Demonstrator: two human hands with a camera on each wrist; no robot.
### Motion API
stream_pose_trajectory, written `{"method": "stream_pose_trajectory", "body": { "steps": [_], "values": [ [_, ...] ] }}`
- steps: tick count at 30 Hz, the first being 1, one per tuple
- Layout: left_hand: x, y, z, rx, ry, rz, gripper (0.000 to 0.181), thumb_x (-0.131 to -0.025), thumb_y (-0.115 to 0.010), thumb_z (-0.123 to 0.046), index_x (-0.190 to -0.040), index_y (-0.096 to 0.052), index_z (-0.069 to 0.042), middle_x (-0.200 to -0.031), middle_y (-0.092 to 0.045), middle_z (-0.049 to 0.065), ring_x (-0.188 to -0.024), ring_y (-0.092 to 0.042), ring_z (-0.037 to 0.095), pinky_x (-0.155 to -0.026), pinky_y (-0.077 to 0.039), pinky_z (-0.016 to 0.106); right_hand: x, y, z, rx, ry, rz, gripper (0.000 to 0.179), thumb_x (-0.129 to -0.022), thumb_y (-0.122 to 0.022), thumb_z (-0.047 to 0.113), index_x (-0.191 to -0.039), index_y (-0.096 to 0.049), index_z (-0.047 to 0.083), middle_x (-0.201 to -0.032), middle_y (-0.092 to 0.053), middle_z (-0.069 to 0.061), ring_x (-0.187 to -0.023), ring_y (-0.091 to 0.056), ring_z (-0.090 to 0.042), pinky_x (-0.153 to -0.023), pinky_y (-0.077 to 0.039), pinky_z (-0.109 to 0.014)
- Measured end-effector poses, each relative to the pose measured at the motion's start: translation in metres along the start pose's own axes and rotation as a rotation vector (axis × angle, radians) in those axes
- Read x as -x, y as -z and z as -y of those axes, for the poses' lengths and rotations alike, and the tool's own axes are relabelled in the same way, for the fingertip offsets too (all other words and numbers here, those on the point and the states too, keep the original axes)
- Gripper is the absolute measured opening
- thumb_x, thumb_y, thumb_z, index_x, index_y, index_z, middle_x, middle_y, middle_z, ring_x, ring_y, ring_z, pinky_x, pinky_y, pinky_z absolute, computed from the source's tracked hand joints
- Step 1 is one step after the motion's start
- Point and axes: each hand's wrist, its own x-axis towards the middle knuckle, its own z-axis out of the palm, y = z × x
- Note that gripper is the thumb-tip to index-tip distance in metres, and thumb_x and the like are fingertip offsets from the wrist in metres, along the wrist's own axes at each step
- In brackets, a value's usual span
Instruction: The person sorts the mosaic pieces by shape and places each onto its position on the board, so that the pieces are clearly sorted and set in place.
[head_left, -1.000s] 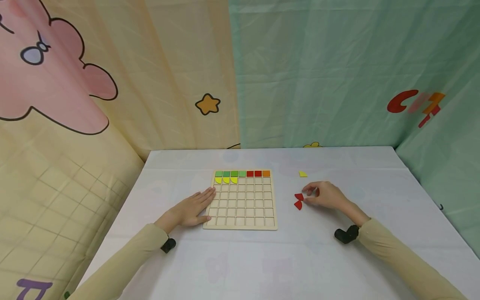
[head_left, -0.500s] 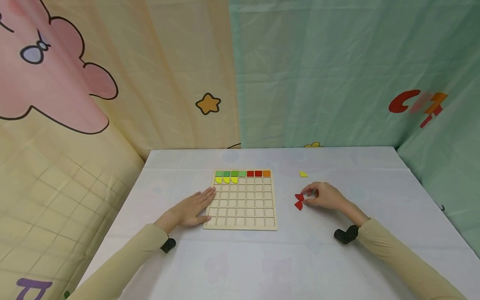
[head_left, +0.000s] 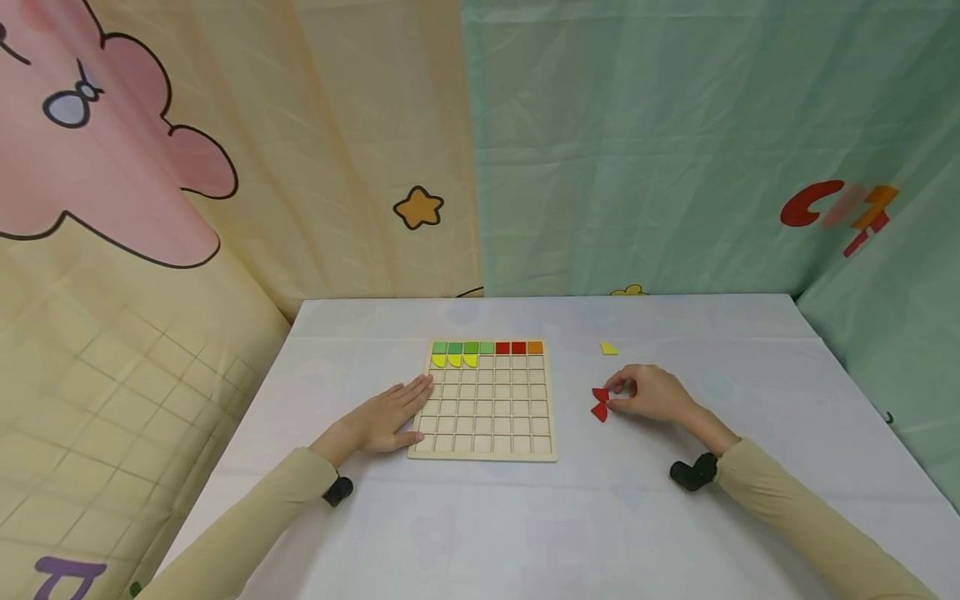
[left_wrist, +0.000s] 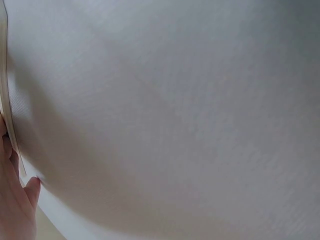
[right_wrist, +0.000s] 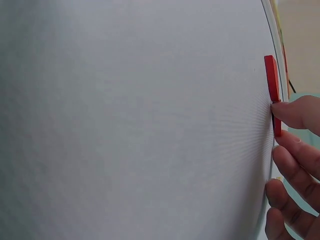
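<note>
A wooden grid board (head_left: pixel 493 423) lies on the white table. My left hand (head_left: pixel 386 418) is spread flat with its fingertips and thumb on the board's left edge. To the right of the board, two red fan-shaped pieces lie point to point. My right hand (head_left: pixel 651 393) pinches the far red piece (head_left: pixel 600 393) between thumb and forefinger. The near red piece (head_left: pixel 599 412) lies just beside the thumb. In the right wrist view both show edge-on, with the thumb (right_wrist: pixel 295 114) where they meet. The left wrist view catches only part of the left hand (left_wrist: pixel 15 202).
Green, red and orange squares (head_left: pixel 503 348) fill the board's top row. Below them, three yellow quarter-round pieces (head_left: pixel 454 361) sit at the left of the second row. Another yellow piece (head_left: pixel 608 349) lies beyond the right hand. Printed curtains (head_left: pixel 637 150) hang behind the table.
My right thumb and forefinger have drawn in slightly on the far red piece. The left hand and the board stay in place.
</note>
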Motion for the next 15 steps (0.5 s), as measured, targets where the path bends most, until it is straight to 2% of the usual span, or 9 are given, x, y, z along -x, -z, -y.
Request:
{"method": "stream_pose_trajectory", "body": {
  "steps": [8, 15],
  "values": [
    [0.0, -0.002, 0.002, -0.009, -0.001, -0.008, 0.08, -0.098, -0.041, -0.05, -0.154, -0.008, -0.003, -0.163, -0.004, 0.011, -0.151, -0.007, 0.027, -0.121, -0.019, 0.046, -0.005, 0.001, 0.007, -0.007, -0.055, -0.003, 0.024, -0.077, -0.078, 0.024, -0.098, -0.074, 0.012, -0.084, -0.068, 0.004, -0.063, -0.05, -0.008, -0.053, -0.041, -0.022],
    [0.001, -0.002, 0.001, -0.01, 0.001, -0.004, 0.08, -0.098, -0.04, -0.05, -0.154, -0.008, -0.003, -0.163, -0.003, 0.011, -0.151, -0.007, 0.026, -0.121, -0.018, 0.046, -0.015, 0.003, 0.019, 0.007, -0.068, -0.022, 0.024, -0.077, -0.077, 0.025, -0.098, -0.074, 0.013, -0.083, -0.067, 0.004, -0.059, -0.048, -0.01, -0.05, -0.04, -0.023]
  ]
}}
